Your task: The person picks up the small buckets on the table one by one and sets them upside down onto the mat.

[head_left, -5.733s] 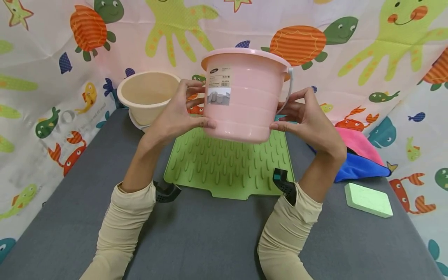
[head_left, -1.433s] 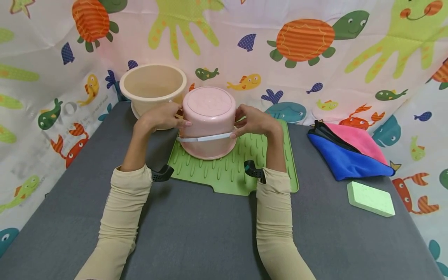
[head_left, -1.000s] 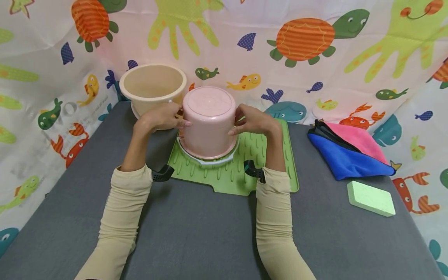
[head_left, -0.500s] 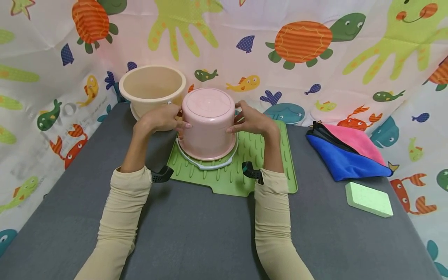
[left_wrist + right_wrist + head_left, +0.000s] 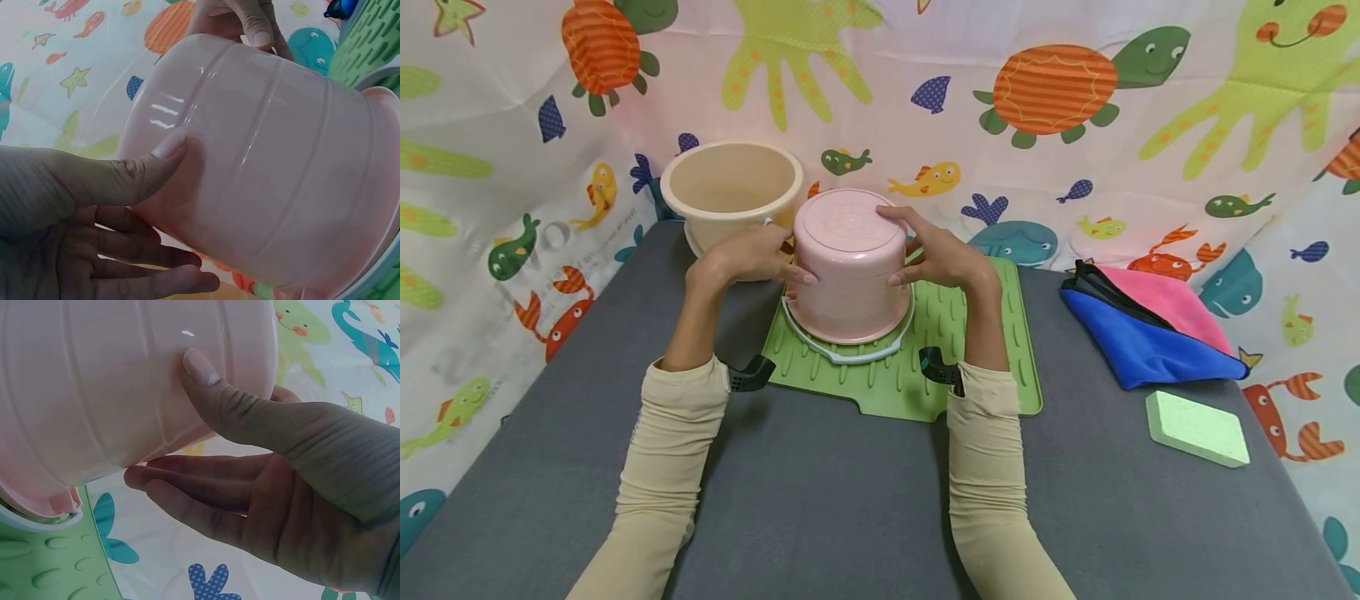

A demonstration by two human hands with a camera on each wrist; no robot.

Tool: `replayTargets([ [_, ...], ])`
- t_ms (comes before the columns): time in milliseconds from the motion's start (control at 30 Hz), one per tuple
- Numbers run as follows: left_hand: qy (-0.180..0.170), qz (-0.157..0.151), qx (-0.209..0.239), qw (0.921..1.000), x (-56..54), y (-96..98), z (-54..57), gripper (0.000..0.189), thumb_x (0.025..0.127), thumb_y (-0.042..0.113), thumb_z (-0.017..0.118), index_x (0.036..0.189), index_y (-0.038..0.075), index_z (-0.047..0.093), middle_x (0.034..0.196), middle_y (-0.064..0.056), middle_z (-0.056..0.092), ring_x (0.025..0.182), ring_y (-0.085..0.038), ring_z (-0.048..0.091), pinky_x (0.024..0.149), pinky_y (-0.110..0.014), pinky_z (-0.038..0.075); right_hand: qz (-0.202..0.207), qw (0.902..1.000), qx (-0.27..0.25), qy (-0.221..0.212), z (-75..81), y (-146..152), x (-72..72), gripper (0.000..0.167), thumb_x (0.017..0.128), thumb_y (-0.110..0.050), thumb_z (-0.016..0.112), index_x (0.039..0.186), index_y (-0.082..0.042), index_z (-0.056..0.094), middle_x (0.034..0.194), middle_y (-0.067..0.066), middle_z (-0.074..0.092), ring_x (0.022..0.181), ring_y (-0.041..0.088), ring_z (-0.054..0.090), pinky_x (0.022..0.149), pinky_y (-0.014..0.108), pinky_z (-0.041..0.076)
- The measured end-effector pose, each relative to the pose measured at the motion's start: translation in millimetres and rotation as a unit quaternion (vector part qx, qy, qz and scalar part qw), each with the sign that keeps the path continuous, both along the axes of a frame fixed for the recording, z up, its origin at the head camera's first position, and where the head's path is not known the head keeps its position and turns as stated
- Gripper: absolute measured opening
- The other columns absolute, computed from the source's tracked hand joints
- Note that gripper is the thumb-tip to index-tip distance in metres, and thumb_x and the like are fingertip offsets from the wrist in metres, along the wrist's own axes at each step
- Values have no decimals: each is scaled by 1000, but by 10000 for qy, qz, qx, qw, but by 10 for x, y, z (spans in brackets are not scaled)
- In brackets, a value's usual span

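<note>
A pink plastic bucket stands upside down on a green ribbed mat. Its white handle lies down on the mat around the front of the rim. My left hand holds the bucket's left side, thumb in front and the other fingers behind. On the opposite side my right hand has its thumb against the wall and its index finger on the edge of the upturned base. The left wrist view shows the left thumb on the ringed wall. In the right wrist view, fingertips reach the bucket's far side.
A cream tub stands upright at the back left, close to the left hand. At right lie a blue and pink cloth item with black trim and a pale green sponge block. A printed sea-animal curtain hangs behind the table.
The bucket went from upright in the air to upside down on the mat. Its handle dropped from across the front wall to the mat. My right index finger rose onto the base edge.
</note>
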State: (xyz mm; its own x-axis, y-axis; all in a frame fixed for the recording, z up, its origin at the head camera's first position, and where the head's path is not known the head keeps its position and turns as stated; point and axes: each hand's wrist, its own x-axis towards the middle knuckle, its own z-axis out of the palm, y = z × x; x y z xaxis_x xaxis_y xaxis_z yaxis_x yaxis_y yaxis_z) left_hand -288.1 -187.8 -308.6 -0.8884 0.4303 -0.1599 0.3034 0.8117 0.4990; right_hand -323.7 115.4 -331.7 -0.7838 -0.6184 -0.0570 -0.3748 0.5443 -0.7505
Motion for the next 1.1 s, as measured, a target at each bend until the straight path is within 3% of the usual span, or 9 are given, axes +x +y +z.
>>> replayTargets([
  [100, 154, 31, -65, 9999, 32, -28, 30, 40, 93, 37, 79, 100, 0, 66, 79, -5, 56, 76, -21, 53, 67, -31, 39, -26, 10000, 23, -2, -10, -7, -1, 97, 90, -9, 81, 165, -28, 23, 170, 12, 28, 129, 41, 60, 103, 54, 57],
  [233, 148, -58, 179, 9997, 73, -77, 107, 57, 95, 31, 78, 137, -2, 60, 116, -21, 69, 108, -36, 65, 92, -45, 54, -75, 10000, 57, -34, -8, -2, 0, 97, 90, -9, 82, 166, -29, 23, 170, 12, 28, 129, 40, 60, 103, 53, 57],
  [333, 39, -68, 359, 9993, 97, -125, 183, 81, 95, 28, 78, 160, 1, 37, 154, -29, 51, 140, -45, 53, 115, -60, 45, -71, 10000, 58, -30, 6, 11, 3, 98, 90, -9, 82, 166, -29, 23, 170, 11, 27, 129, 40, 60, 103, 53, 57],
  [500, 75, 188, 419, 9989, 161, -209, 302, 78, 96, 27, 77, 159, -1, 39, 152, -32, 53, 136, -47, 57, 115, -61, 45, -30, 10000, 53, 4, 24, 25, 5, 98, 90, -9, 82, 166, -28, 22, 170, 11, 27, 128, 40, 60, 103, 53, 57],
  [667, 145, 611, 779, 9950, 215, -344, 374, 80, 98, 28, 75, 162, 3, 34, 153, -31, 52, 140, -47, 54, 116, -62, 44, 9, 10000, -3, 30, 23, 18, -1, 97, 90, -8, 81, 166, -26, 23, 169, 12, 29, 127, 39, 59, 104, 53, 56],
  [800, 471, 934, 1048, 9890, 247, -475, 375, 78, 97, 29, 76, 160, 3, 39, 151, -31, 54, 136, -49, 57, 112, -63, 46, 29, 10000, -39, -33, 10, 6, -4, 98, 90, -8, 81, 166, -27, 23, 168, 13, 29, 127, 39, 59, 104, 52, 56],
  [1100, 1107, 1529, 1104, 9758, 265, -784, 324, 72, 97, 31, 76, 157, 5, 46, 145, -31, 60, 130, -51, 61, 106, -67, 49, -34, 10000, 16, -79, 3, -7, 1, 99, 89, -9, 82, 166, -28, 23, 169, 11, 28, 127, 40, 60, 104, 52, 56],
])
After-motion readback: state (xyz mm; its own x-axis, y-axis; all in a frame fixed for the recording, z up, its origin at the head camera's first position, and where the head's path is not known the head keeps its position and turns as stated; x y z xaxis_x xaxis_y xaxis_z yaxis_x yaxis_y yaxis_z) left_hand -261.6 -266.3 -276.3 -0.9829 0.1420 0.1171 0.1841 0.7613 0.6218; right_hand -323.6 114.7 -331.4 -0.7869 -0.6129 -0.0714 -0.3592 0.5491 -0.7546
